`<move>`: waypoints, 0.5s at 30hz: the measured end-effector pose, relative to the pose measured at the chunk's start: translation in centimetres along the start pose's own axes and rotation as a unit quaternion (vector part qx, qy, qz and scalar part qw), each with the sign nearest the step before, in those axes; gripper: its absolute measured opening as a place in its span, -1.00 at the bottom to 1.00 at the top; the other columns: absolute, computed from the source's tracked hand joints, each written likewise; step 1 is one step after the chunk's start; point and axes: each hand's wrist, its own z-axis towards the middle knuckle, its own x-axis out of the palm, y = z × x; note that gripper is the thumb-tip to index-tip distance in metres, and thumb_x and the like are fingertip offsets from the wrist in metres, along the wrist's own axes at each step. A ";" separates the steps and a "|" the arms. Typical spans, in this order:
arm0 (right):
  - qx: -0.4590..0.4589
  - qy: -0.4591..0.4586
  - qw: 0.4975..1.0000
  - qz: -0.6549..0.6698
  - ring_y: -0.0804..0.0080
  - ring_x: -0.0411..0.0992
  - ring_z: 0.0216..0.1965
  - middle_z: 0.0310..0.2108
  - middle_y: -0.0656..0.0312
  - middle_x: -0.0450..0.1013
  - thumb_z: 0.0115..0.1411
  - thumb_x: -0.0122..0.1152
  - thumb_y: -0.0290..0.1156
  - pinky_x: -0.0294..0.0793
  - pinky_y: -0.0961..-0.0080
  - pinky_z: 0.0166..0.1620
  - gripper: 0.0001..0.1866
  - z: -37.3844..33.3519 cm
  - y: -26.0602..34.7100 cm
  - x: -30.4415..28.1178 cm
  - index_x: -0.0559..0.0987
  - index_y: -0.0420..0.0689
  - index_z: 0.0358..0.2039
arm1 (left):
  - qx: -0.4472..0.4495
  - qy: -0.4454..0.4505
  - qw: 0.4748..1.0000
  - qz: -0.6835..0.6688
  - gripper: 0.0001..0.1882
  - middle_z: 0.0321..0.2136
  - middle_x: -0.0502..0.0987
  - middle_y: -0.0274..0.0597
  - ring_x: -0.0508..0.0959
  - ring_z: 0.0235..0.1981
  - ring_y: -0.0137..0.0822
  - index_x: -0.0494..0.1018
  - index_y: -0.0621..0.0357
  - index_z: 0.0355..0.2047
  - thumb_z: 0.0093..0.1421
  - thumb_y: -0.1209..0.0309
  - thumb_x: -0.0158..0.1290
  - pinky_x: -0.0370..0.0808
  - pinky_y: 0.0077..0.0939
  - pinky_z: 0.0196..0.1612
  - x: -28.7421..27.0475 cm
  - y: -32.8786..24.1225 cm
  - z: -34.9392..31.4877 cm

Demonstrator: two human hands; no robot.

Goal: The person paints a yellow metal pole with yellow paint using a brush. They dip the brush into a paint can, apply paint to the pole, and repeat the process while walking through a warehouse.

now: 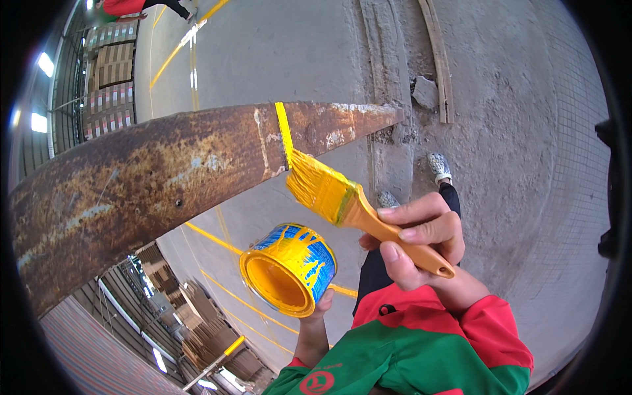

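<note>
A wide paintbrush (370, 218) with a light wooden handle is pinched between the fingers and thumb of my right hand (424, 234). Its bristles are loaded with yellow paint, and their tip touches the lower end of a narrow yellow stripe (284, 128). That stripe runs across a rusty steel post (164, 158), which narrows toward the ground in this view. Below the brush, my left hand (320, 308) grips a blue paint can (319, 253), mostly hidden behind it. Yellow drips streak the can's side, and its open mouth tilts toward the lower left, showing yellow inside.
A wooden plank (438, 62) and a broken concrete lump (425, 93) lie on rough ground near the post's foot. Stacked cartons (110, 85) stand at the far left, cardboard piles (217, 339) at lower left. Another person (124, 8) is at the top left. Yellow lines mark the floor.
</note>
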 end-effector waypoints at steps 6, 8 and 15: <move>-0.036 -0.058 0.998 0.005 0.14 0.66 -0.26 -0.10 -0.19 0.41 0.20 0.26 -0.67 0.79 0.44 -0.26 -0.70 1.8 -0.3 -0.2 0.35 -0.27 -0.13 | -0.003 -0.009 1.000 -0.004 0.32 0.35 0.18 0.03 0.33 0.32 -0.01 -0.18 0.18 0.47 -0.13 0.16 0.47 0.31 -0.04 0.37 -0.2 -0.1 0.5; -0.057 -0.078 0.995 -0.011 0.19 0.66 -0.25 -0.09 -0.17 0.42 0.19 0.26 -0.68 0.79 0.46 -0.26 -0.70 3.0 -1.4 0.2 0.35 -0.27 -0.13 | -0.002 -0.011 1.000 -0.005 0.32 0.35 0.18 0.03 0.33 0.32 -0.01 -0.18 0.18 0.47 -0.13 0.16 0.47 0.31 -0.04 0.37 -0.3 -0.2 0.4; -0.066 -0.069 0.994 -0.047 0.24 0.66 -0.30 -0.08 -0.14 0.43 0.26 0.21 -0.63 0.77 0.43 -0.29 -0.74 4.3 -3.0 1.3 0.31 -0.24 -0.14 | -0.002 -0.009 1.000 -0.001 0.33 0.36 0.17 0.03 0.33 0.32 -0.01 -0.18 0.18 0.47 -0.13 0.16 0.47 0.31 -0.03 0.37 -0.7 -0.3 0.1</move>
